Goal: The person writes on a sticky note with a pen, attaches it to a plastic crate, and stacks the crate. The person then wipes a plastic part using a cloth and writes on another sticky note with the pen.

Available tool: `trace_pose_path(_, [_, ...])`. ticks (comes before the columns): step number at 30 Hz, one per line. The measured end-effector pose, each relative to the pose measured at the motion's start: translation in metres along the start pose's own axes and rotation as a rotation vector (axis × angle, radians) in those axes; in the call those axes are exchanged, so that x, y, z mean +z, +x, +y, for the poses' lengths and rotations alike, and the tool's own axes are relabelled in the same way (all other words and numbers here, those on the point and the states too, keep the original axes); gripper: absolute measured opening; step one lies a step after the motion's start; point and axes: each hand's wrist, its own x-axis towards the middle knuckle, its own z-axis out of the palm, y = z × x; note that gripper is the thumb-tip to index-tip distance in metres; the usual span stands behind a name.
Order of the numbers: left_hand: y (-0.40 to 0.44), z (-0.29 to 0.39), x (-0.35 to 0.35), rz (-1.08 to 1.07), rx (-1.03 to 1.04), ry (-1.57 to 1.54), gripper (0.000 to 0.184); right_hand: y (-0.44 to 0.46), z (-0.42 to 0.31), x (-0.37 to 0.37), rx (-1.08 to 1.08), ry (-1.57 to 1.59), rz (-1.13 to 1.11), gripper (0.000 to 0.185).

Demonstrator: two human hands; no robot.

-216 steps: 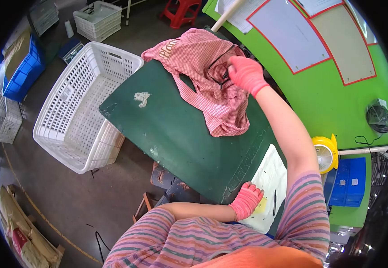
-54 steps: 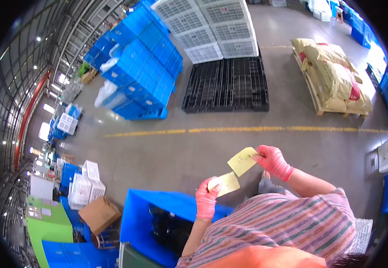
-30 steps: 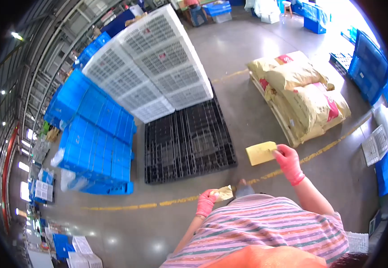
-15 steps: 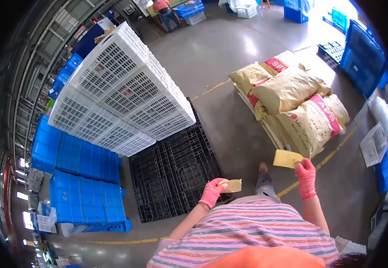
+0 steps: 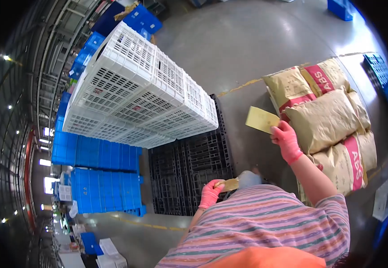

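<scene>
My right hand (image 5: 287, 142), in a pink glove, pinches one end of a yellow card (image 5: 262, 119) and holds it out in front of me, left of the bags. In my left hand (image 5: 210, 194), gloved in the same pink, is a smaller tan piece of card (image 5: 229, 184), held low near my waist. Its far end points right, over my leg. Any writing on either card is too small to make out. Beyond my left hand lies a black plastic pallet (image 5: 171, 178) with white slatted crates (image 5: 136, 102) stacked at its far side.
Large blue crates (image 5: 107, 190) stand at the left, beside the pallet. Tan bags marked ABS (image 5: 323, 118) are piled at the right. A yellow line (image 5: 243, 86) runs along the grey floor. A translucent bin (image 5: 385, 198) is at the far right.
My view has turned left, so the crates and bags sit farther right. My right hand has reached up and forward with the yellow card. My left hand stays low with its card.
</scene>
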Motion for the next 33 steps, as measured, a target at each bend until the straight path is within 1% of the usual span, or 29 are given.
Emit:
trace_pose_path(2, [0.026, -0.006, -0.008, 0.071, -0.115, -0.057, 0.019, 0.046, -0.002, 0.035, 0.069, 0.148, -0.128, 0.013])
trace_pose_path(4, [0.068, -0.02, -0.017, 0.12, -0.234, -0.169, 0.02, 0.095, -0.006, 0.075, 0.138, 0.198, -0.167, 0.013])
trace_pose_path(5, [0.09, -0.015, -0.018, 0.115, -0.231, -0.17, 0.021, 0.123, -0.006, 0.094, 0.173, 0.22, -0.213, 0.01])
trace_pose_path(8, [0.167, 0.016, -0.022, 0.112, -0.219, -0.267, 0.02, 0.202, -0.014, 0.156, 0.157, 0.049, -0.189, 0.01])
trace_pose_path(9, [0.193, 0.035, -0.032, 0.104, -0.147, -0.249, 0.019, 0.221, -0.018, 0.177, 0.163, 0.013, -0.146, 0.01])
trace_pose_path(12, [0.256, 0.083, -0.032, 0.09, 0.038, -0.273, 0.016, 0.289, -0.031, 0.22, 0.255, 0.018, -0.291, 0.008])
trace_pose_path(13, [0.27, 0.105, -0.034, 0.117, 0.038, -0.206, 0.015, 0.31, -0.034, 0.234, 0.26, -0.028, -0.313, 0.008])
trace_pose_path(14, [0.285, 0.119, -0.037, 0.137, 0.056, -0.258, 0.015, 0.327, -0.038, 0.249, 0.279, -0.032, -0.311, 0.01])
trace_pose_path(16, [0.309, 0.136, -0.044, 0.228, 0.06, -0.259, 0.016, 0.356, -0.046, 0.282, 0.317, -0.02, -0.316, 0.014])
trace_pose_path(18, [0.326, 0.145, -0.052, 0.236, 0.005, -0.246, 0.016, 0.381, -0.042, 0.308, 0.358, -0.038, -0.335, 0.014])
trace_pose_path(22, [0.347, 0.146, -0.056, 0.321, -0.066, -0.32, 0.018, 0.448, -0.017, 0.357, 0.39, -0.097, -0.481, 0.011])
trace_pose_path(26, [0.364, 0.163, -0.048, 0.634, -0.176, -0.456, 0.025, 0.495, -0.006, 0.394, 0.494, -0.246, -0.589, 0.013])
trace_pose_path(27, [0.369, 0.187, -0.043, 0.698, -0.195, -0.53, 0.027, 0.502, -0.008, 0.399, 0.523, -0.259, -0.606, 0.013])
trace_pose_path(28, [0.376, 0.202, -0.039, 0.745, -0.191, -0.567, 0.027, 0.509, -0.01, 0.404, 0.554, -0.271, -0.616, 0.012])
trace_pose_path(30, [0.388, 0.22, -0.031, 0.833, -0.182, -0.638, 0.028, 0.529, -0.012, 0.412, 0.612, -0.327, -0.719, 0.013])
trace_pose_path(33, [0.399, 0.234, -0.025, 0.914, -0.129, -0.614, 0.026, 0.554, -0.023, 0.422, 0.66, -0.402, -0.854, 0.015])
